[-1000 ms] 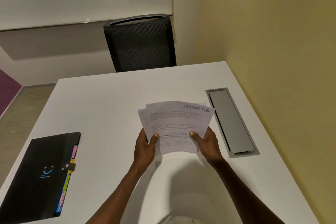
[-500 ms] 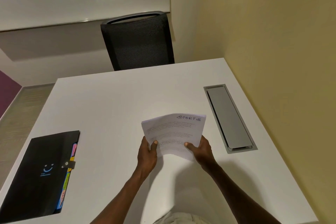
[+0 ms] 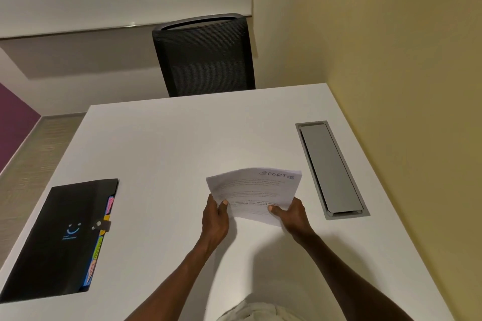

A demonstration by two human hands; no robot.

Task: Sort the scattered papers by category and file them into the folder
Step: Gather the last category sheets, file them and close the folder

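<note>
I hold a squared stack of white printed papers [image 3: 257, 191] above the white table [image 3: 167, 143], right of centre. "SPORTS" is handwritten in blue at the top sheet's upper right. My left hand [image 3: 215, 217] grips the stack's lower left corner, thumb on top. Its lower right corner is pinched by my right hand [image 3: 290, 214]. The black expanding folder [image 3: 60, 237] lies flat at the table's near left, strap snapped shut, with coloured tabs showing along its right edge. It is well apart from both hands.
A grey metal cable hatch [image 3: 331, 168] is set into the table just right of the papers. A black mesh chair [image 3: 204, 56] stands at the far edge. A yellow wall [image 3: 404, 86] runs along the right side.
The fanned sheets have been gathered into one even stack, and the stack has come a little nearer to me. Both hands keep their grip. The folder has not moved.
</note>
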